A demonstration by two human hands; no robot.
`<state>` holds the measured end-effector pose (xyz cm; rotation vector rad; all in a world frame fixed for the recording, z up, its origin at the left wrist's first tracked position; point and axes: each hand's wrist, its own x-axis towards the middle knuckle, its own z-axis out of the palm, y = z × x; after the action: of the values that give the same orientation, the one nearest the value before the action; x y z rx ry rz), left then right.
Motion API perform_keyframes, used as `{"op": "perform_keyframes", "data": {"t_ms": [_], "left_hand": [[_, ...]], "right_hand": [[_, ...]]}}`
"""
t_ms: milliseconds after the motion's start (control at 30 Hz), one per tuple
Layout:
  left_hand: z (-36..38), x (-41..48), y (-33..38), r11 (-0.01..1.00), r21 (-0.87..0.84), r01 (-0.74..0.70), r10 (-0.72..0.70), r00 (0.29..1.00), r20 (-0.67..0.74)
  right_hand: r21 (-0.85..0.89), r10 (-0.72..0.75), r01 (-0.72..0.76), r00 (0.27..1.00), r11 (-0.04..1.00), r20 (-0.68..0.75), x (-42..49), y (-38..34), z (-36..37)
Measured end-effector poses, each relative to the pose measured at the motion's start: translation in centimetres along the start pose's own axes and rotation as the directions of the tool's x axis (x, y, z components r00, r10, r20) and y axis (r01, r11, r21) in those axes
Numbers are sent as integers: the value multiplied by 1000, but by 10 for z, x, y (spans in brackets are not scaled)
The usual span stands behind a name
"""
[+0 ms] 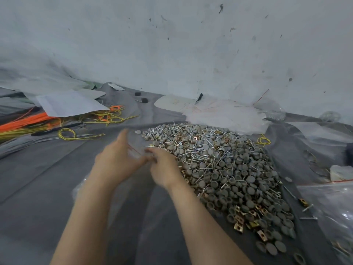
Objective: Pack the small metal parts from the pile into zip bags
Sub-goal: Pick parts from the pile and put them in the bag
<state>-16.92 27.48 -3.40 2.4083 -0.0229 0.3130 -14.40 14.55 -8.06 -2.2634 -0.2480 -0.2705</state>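
Rightward, the pile (219,169) borders the right hand (164,167).

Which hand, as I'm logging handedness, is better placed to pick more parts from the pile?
Probably the right. The right hand is at the left edge of the pile, while the left hand is farther off, over the grey cloth. Motion blur hides both grips.
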Motion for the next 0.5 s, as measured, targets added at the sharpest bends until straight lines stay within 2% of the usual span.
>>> {"op": "perform_keyframes", "data": {"t_ms": [100, 167, 200, 300, 400, 467, 500], "left_hand": [[-10, 7, -11, 1000, -3, 31, -31, 994, -102], [-9, 9, -13, 999, -14, 32, -34, 992, -120], [-6, 9, -13, 999, -19, 30, -32, 992, -122], [6, 9, -7, 999, -28, 25, -28, 993, -116], [19, 7, 4, 999, -37, 7, -10, 997, -72], [31, 5, 13, 999, -50, 0, -2, 999, -47], [37, 4, 18, 999, -34, -7, 6, 999, -37]], "right_hand": [[-238, -97, 143, 976, 961, 194, 5, -13, 33], [-435, -138, 215, 970, 875, 201, 5, -20, 44], [-467, -158, 221, 973, 856, 171, 3, -22, 44], [-449, -183, 210, 978, 869, 104, -3, -20, 32], [-448, -46, 103, 990, 888, 136, -9, -11, 6], [-412, 28, 4, 997, 911, 72, -13, -1, -20], [-342, 52, -44, 998, 939, 16, -15, 6, -35]]}}
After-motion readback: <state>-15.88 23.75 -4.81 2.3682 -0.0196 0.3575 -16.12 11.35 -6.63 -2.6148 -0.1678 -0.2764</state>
